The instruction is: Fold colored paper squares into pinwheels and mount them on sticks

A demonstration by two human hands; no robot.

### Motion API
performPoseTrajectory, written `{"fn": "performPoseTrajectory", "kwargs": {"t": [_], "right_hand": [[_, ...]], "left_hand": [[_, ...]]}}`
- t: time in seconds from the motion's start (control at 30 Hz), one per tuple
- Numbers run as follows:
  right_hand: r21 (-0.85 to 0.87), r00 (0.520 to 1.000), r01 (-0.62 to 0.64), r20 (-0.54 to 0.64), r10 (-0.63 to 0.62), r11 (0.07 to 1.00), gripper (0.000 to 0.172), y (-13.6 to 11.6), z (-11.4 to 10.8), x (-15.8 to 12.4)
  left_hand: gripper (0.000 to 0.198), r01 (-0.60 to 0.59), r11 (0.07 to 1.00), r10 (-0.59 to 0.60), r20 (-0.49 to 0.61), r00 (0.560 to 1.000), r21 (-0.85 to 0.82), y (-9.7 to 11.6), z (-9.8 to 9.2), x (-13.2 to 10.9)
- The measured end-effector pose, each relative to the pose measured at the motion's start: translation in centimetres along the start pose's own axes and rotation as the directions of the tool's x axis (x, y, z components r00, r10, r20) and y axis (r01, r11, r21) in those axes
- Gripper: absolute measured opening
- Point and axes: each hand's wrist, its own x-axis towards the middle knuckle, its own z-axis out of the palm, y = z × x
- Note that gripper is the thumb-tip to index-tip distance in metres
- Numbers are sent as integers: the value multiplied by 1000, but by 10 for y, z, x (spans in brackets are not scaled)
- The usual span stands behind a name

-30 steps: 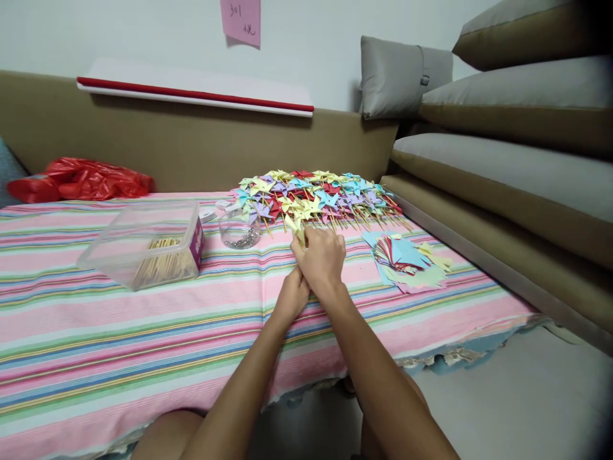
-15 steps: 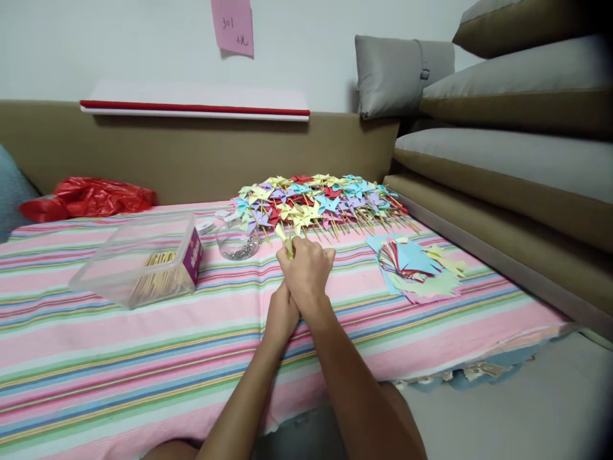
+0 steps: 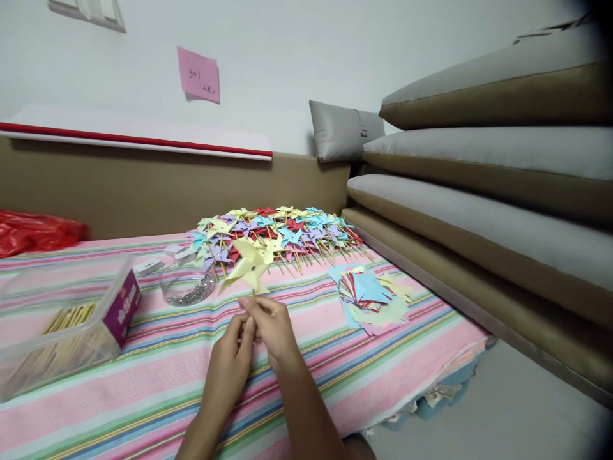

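A pale yellow paper pinwheel (image 3: 249,263) stands upright above my hands, a small dark pin at its centre. My right hand (image 3: 274,327) pinches its stick just below the paper blades. Lower down, my left hand (image 3: 228,355) is closed around the same stick, thumb and fingers together; most of the stick is hidden by the hands. Behind lies a dense bunch of finished pinwheels (image 3: 292,236) in yellow, purple, blue and red on thin sticks. To the left is a clear round dish (image 3: 184,281) with small metal pins.
At left, a clear plastic box (image 3: 125,305) holds many wooden sticks. Paper squares (image 3: 371,297) lie in a loose pile at right. A striped cloth (image 3: 158,383) covers the surface. Stacked cushions (image 3: 479,211) rise on the right; a red plastic bag (image 3: 38,231) lies far left.
The view has swung right and tilted up. The yellow pinwheel, mostly hidden by my hands before, now shows its blades above them. My hands have uncrossed and sit side by side.
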Motion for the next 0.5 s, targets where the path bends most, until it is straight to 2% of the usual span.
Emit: {"fn": "performPoseTrajectory", "kwargs": {"t": [0.1,0.17,0.37,0.5], "right_hand": [[71,996,2,-91,5,997,37,-6,-6,4],[99,995,-22,-92,32,995,40,-8,-8,3],[88,979,-202,45,198,975,52,0,0,-4],[23,960,-243,146,237,970,49,10,6,-7]], "left_hand": [[35,13,991,1,100,995,-132,-2,1,-4],[37,45,983,-25,115,993,-179,-3,0,-7],[33,53,961,-36,68,997,-271,-7,-6,-14],[33,63,943,-65,6,998,-327,-11,-8,-16]]}}
